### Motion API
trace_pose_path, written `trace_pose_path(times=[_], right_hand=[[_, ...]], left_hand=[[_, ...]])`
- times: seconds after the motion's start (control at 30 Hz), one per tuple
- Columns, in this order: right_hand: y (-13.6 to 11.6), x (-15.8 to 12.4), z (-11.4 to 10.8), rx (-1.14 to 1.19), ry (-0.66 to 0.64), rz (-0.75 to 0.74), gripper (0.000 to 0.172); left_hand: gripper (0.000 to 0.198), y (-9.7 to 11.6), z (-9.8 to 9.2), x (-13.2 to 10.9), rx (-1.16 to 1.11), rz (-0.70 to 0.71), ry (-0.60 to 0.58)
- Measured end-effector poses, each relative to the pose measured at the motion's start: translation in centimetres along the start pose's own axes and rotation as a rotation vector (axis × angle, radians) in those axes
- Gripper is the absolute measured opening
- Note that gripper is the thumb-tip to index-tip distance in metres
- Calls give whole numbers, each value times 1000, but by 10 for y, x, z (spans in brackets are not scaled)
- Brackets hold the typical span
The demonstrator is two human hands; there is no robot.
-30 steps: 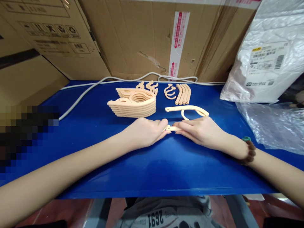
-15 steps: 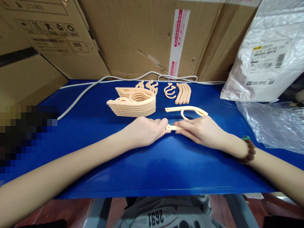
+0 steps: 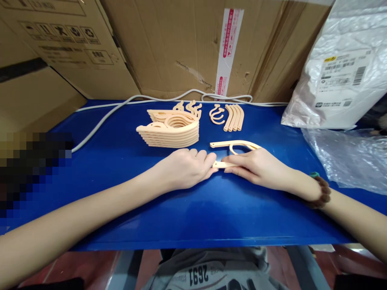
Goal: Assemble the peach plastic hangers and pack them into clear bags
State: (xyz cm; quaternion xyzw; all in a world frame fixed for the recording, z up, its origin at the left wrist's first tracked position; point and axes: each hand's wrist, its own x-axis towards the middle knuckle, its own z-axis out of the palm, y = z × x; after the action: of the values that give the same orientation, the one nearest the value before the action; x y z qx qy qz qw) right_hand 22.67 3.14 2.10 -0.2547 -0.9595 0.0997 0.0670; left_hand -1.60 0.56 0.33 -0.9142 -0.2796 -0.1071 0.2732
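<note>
Both my hands rest on the blue table [image 3: 193, 213], fingertips meeting over a peach plastic hanger piece [image 3: 222, 164]. My left hand [image 3: 184, 168] is curled with its fingers pinched on the left end of that piece. My right hand [image 3: 256, 167] grips the right end; a curved hanger arm [image 3: 234, 143] with a hook loop runs out from behind its fingers. Behind my left hand stands a stack of finished peach hangers [image 3: 171, 129]. A wooden bead bracelet [image 3: 323, 195] is on my right wrist.
Several loose curved arms [image 3: 234, 117] and hooks [image 3: 216, 114] lie at the back middle. A white cable [image 3: 105, 119] runs along the rear edge. Cardboard boxes [image 3: 181, 44] wall the back. A white parcel bag [image 3: 338, 72] and clear plastic wrap [image 3: 347, 159] sit at right.
My hands have stayed pressed together on the piece; the view shifted slightly, and my right hand now covers more of the curved arm's right end.
</note>
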Motion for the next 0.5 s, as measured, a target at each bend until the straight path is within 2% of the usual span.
trace_pose_path(times=[0.23,0.5], right_hand=[[0,-1,4,-166,71,-33,35],[-5,-1,7,-239,113,-31,39]], left_hand=[[33,-2,4,0,-70,-13,29],[33,-3,5,-1,-162,-31,49]])
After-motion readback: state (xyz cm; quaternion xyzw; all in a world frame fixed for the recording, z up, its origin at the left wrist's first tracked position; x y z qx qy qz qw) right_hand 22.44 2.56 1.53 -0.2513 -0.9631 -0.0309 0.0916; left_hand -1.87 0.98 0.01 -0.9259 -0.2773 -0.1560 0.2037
